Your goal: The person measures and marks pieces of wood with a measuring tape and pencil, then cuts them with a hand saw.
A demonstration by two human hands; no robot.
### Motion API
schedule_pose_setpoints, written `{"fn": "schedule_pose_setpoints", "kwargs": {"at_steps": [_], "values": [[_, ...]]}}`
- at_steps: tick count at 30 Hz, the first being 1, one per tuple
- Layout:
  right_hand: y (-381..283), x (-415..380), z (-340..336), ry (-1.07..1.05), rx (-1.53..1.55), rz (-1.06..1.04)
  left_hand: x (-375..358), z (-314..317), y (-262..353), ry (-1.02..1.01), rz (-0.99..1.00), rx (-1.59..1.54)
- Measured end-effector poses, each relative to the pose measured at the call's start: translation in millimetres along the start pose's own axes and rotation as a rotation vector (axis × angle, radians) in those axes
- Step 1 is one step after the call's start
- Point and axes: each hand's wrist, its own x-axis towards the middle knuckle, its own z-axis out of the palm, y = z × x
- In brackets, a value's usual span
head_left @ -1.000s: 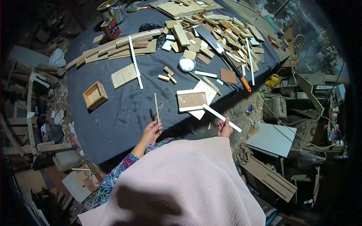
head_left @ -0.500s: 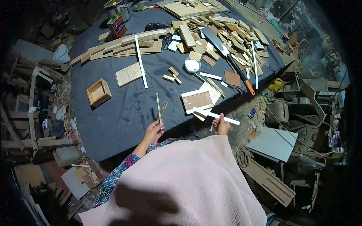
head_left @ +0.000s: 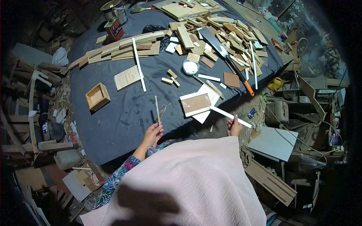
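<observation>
My left hand (head_left: 152,135) is closed round a thin wooden stick (head_left: 157,108) held near the table's front edge, with a darker flat sliver (head_left: 162,109) beside it. Pinched in my right hand (head_left: 234,127) is a narrow white strip (head_left: 224,112), slanting down to the right. Its far end comes right up to the corner of a small brown panel (head_left: 197,103) with white strips along its edges. Under that panel lies a pale thin board (head_left: 204,116). Behind it stands a round tub of white paste (head_left: 190,67).
A handsaw (head_left: 214,40) with an orange-tipped handle lies against a heap of wood offcuts (head_left: 235,35). Left on the dark cloth (head_left: 124,109) are a small open wooden box (head_left: 98,96), a flat wood piece (head_left: 126,78) and a long white strip (head_left: 138,64). Cans (head_left: 114,29) stand behind.
My right hand has moved right with the white strip, drawing it off the panel to its corner. My left hand keeps its hold, nearly still. The view has shifted slightly.
</observation>
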Motion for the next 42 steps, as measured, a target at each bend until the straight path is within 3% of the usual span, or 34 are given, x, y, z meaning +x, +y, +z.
{"fn": "schedule_pose_setpoints", "kwargs": {"at_steps": [3,5,7,8,11,15,16,17,19,21,23,26,29,35,42], "values": [[-10.6,6.2,13.1,-0.108,0.138,0.043,1.6,1.7,2.0,0.015,0.001,0.011],[-21.9,4.2,46.3,-0.22,0.382,0.046,3.6,2.6,2.0,0.011,0.007,0.01],[-25.4,13.2,83.2,-0.356,0.432,0.046,5.1,6.5,1.7,0.005,0.014,0.006],[-38.4,3.5,111.0,-0.306,0.323,0.012,5.5,8.9,2.0,0.002,0.018,0.015],[-32.0,9.1,177.7,-0.487,0.118,-0.218,4.3,14.8,3.9,0.019,0.05,0.005],[-6.9,33.3,228.9,-0.614,-0.555,-0.738,-0.3,14.6,5.2,0.082,0.104,-0.046],[5.4,40.4,235.0,-0.598,-0.543,-0.767,-1.4,13.5,3.4,0.092,0.11,-0.052],[13.3,50.7,235.2,-0.612,-0.542,-0.766,-1.8,11.4,0.8,0.101,0.119,-0.079],[12.6,50.9,234.4,-0.398,-0.058,-0.226,-0.4,7.3,-2.0,0.122,0.134,-0.119],[7.8,50.2,220.3,-0.248,0.197,-0.006,0.0,3.1,-5.3,0.134,0.132,-0.154],[4.5,51.9,196.9,-0.265,0.457,0.148,-0.6,1.2,-6.4,0.138,0.132,-0.152],[-3.5,55.3,153.2,-0.388,0.567,0.262,1.7,4.3,-4.6,0.136,0.129,-0.121],[-16.5,49.3,102.7,-0.503,0.559,0.257,3.7,9.1,1.6,0.122,0.113,-0.081],[-24.4,20.7,12.8,-0.502,0.184,0.109,15.0,15.7,4.3,0.044,0.055,-0.013],[-4.4,-0.8,-11.5,-0.377,0.062,0.046,19.7,29.1,11.0,-0.012,0.012,0.057]]}}
